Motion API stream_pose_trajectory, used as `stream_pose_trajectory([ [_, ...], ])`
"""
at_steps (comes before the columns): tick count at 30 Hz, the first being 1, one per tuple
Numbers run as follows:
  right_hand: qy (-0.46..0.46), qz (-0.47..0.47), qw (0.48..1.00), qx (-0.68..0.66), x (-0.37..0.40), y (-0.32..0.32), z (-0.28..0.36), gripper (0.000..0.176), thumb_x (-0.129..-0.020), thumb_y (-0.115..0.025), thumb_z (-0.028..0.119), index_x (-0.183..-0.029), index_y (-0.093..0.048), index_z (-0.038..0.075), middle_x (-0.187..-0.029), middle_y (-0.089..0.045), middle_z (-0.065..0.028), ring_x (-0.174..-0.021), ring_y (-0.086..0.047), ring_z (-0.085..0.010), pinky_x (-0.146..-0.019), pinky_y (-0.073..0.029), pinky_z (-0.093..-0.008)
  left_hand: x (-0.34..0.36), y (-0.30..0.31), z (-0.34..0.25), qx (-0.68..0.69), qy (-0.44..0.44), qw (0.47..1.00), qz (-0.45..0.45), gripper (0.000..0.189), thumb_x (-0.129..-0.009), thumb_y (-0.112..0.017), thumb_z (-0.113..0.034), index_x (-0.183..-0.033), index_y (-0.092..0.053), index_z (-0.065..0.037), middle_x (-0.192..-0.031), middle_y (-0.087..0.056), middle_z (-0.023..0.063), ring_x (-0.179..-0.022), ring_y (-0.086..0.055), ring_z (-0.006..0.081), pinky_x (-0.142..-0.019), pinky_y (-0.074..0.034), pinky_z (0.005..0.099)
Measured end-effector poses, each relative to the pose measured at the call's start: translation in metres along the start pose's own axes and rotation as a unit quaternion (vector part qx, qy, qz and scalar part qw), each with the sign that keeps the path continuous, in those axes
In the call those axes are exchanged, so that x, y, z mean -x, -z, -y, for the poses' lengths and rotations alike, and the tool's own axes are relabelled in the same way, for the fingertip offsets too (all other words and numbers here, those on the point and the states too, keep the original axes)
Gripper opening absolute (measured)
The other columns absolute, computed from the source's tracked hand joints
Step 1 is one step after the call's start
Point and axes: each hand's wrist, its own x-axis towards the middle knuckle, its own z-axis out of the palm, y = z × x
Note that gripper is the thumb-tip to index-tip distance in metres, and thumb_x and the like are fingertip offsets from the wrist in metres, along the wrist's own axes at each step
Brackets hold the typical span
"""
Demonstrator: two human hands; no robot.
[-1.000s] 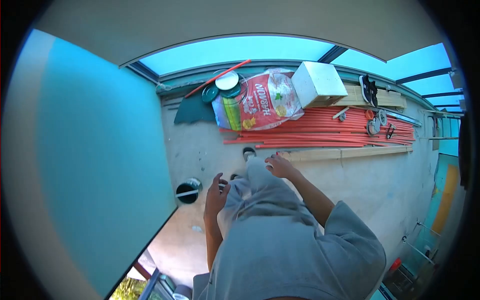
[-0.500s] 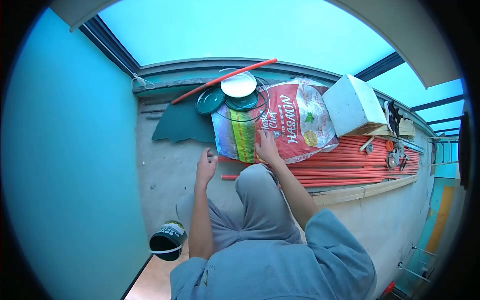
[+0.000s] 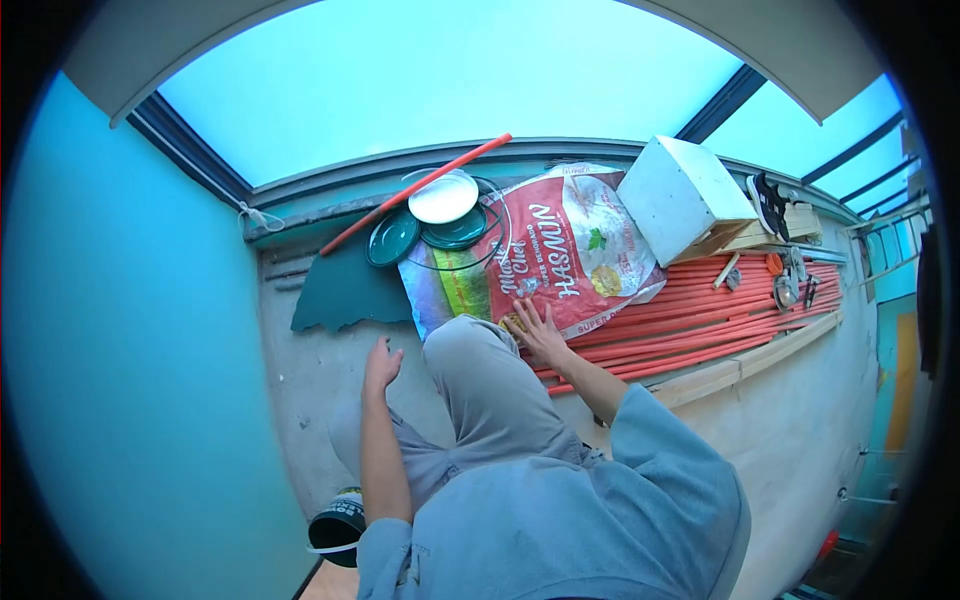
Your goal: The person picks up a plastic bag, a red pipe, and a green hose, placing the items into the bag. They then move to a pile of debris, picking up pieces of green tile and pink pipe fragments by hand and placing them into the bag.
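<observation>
A printed red plastic sack [image 3: 575, 235] lies flat on the floor, its left part coloured yellow-green and pale blue. My right hand [image 3: 540, 337] rests on the sack's lower edge, fingers spread and apparently holding nothing. My left hand [image 3: 382, 365] hovers left of my raised knee, with the thumb held away from the fingers and nothing visible in it. On the sack's upper left corner sit a white round lid [image 3: 444, 197], a dark green lid [image 3: 394, 238] and loops of thin dark wire [image 3: 470, 268].
Orange-red pipes [image 3: 690, 330] lie under and beside the sack, bordered by a wooden strip [image 3: 745, 368]. One pipe [image 3: 420, 192] slants over a green sheet [image 3: 345, 285]. A white box [image 3: 685, 205] stands at right near black shoes [image 3: 768, 207]. Behind my left arm is a dark bucket [image 3: 338, 528].
The view has shifted slightly. My right hand has moved down along the sack and spread its fingers. My left hand has moved down and left, toward my body.
</observation>
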Motion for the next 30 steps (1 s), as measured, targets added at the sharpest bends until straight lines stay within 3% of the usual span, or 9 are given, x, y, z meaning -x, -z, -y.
stream_pose_trajectory([
  [2,-0.022,-0.042,0.999,0.027,0.005,-0.037,-0.015,0.086,-0.077,-0.065,0.018,-0.15,-0.019,0.018,-0.155,-0.011,-0.019,-0.143,-0.012,-0.0401,-0.104,-0.019,-0.0693,-0.006,0.007,-0.005,-0.006,-0.001,1.0,0.014,0.055,-0.085,-0.063,-0.026,-0.131,-0.046,0.0,-0.122,-0.058,0.0238,-0.115,-0.054,0.0367,-0.097,-0.043,0.0422],
  [3,-0.073,-0.091,0.992,-0.05,0.009,-0.022,-0.018,0.069,-0.077,-0.057,0.005,-0.142,-0.037,0.015,-0.144,-0.038,-0.0193,-0.135,-0.033,-0.0353,-0.101,-0.026,-0.0655,-0.004,0.006,-0.007,0.003,-0.002,1.0,0.018,0.055,-0.085,-0.063,-0.026,-0.131,-0.046,0.0,-0.122,-0.058,0.0238,-0.115,-0.054,0.0367,-0.097,-0.043,0.042],
  [8,-0.096,-0.297,0.932,-0.185,-0.011,0.036,-0.06,0.032,-0.072,-0.052,-0.001,-0.101,-0.064,0.005,-0.082,-0.065,-0.0158,-0.08,-0.063,-0.0359,-0.075,-0.048,-0.0476,-0.001,-0.002,0.001,0.053,-0.01,0.998,0.009,0.054,-0.085,-0.063,-0.026,-0.13,-0.047,0.0,-0.122,-0.058,0.0232,-0.114,-0.055,0.0366,-0.096,-0.044,0.0417],
  [11,-0.08,-0.411,0.888,-0.192,-0.02,0.146,-0.099,0.033,-0.072,-0.048,-0.005,-0.101,-0.063,0.002,-0.081,-0.064,-0.0201,-0.077,-0.062,-0.0402,-0.069,-0.049,-0.046,-0.007,0.001,0.007,0.054,-0.028,0.998,-0.007,0.052,-0.086,-0.063,-0.025,-0.129,-0.048,0.0,-0.121,-0.058,0.0229,-0.113,-0.056,0.0364,-0.095,-0.044,0.0415],
  [13,-0.165,-0.482,0.846,-0.158,-0.026,0.191,-0.147,0.024,-0.082,-0.048,0.003,-0.101,-0.063,0.002,-0.091,-0.066,-0.0192,-0.084,-0.064,-0.037,-0.071,-0.05,-0.0433,-0.01,0.001,0.009,0.053,-0.036,0.998,-0.015,0.05,-0.086,-0.063,-0.024,-0.128,-0.049,0.0,-0.121,-0.058,0.0229,-0.112,-0.056,0.0361,-0.095,-0.045,0.0412],
  [18,-0.311,-0.558,0.76,-0.12,0.017,0.317,-0.2,0.027,-0.081,-0.057,0.001,-0.106,-0.064,0.006,-0.093,-0.068,-0.0161,-0.086,-0.067,-0.0341,-0.075,-0.051,-0.0404,-0.01,0.006,0.006,0.053,-0.035,0.998,-0.015,0.048,-0.086,-0.063,-0.023,-0.126,-0.05,0.001,-0.12,-0.059,0.0228,-0.112,-0.057,0.0357,-0.095,-0.044,0.0407],
  [21,-0.23,-0.671,0.701,-0.082,0.034,0.38,-0.197,0.035,-0.078,-0.055,-0.004,-0.111,-0.063,0.005,-0.096,-0.069,-0.017,-0.089,-0.067,-0.033,-0.08,-0.052,-0.0388,-0.023,0.005,0.003,0.055,-0.043,0.997,-0.023,0.048,-0.086,-0.062,-0.023,-0.126,-0.051,0.001,-0.119,-0.059,0.0228,-0.111,-0.057,0.0356,-0.095,-0.044,0.0408],
  [27,-0.138,-0.586,0.797,-0.046,0.03,0.461,-0.111,0.043,-0.079,-0.056,-0.003,-0.12,-0.06,0.009,-0.095,-0.068,-0.0186,-0.087,-0.068,-0.0316,-0.079,-0.052,-0.0362,-0.021,0.012,-0.008,0.119,-0.067,0.991,-0.012,0.048,-0.086,-0.062,-0.021,-0.127,-0.049,0.0,-0.12,-0.058,0.0206,-0.109,-0.058,0.0331,-0.093,-0.045,0.0389],
  [30,-0.065,-0.515,0.847,-0.113,0.017,0.444,-0.048,0.053,-0.071,-0.054,-0.01,-0.119,-0.059,0.011,-0.097,-0.067,-0.0177,-0.089,-0.066,-0.036,-0.08,-0.052,-0.0416,0.0,0.035,-0.038,0.3,-0.123,0.943,-0.078,0.054,-0.087,-0.062,-0.022,-0.133,-0.042,-0.002,-0.13,-0.051,0.017,-0.112,-0.056,0.0318,-0.092,-0.045,0.0401],
])
